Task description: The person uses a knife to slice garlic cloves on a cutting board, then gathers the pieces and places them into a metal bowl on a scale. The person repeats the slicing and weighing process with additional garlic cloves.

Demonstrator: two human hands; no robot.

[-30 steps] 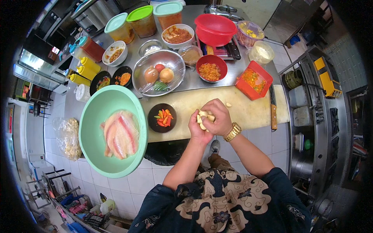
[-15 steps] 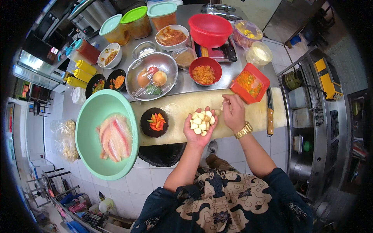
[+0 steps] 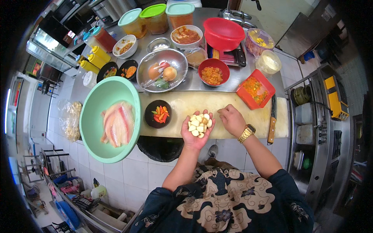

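Cupped palm up, my left hand (image 3: 195,140) holds a heap of peeled garlic cloves (image 3: 200,124) over the front edge of the cutting board (image 3: 182,101). My right hand (image 3: 232,120), with its fingers curled and pressed together, hovers just right of the garlic above the board; whatever the fingertips hold, if anything, is hidden. To the left stands a dark bowl of small red, orange and green chillies (image 3: 159,114). Left of that, a large mint-green basin (image 3: 87,116) contains pale pink fish fillets (image 3: 117,126).
A knife with a wooden handle (image 3: 272,130) lies at the board's right end, beside a red square bowl (image 3: 265,100) of diced vegetables. Behind the board are a film-covered steel bowl (image 3: 144,83) and a red bowl (image 3: 202,79) of orange relish. A stove (image 3: 322,136) stands to the right.
The view has shifted, so the table items appear slightly farther right. My right hand's fingers have curled in more, and the clove by its fingertips no longer shows there. The left hand still holds the garlic.
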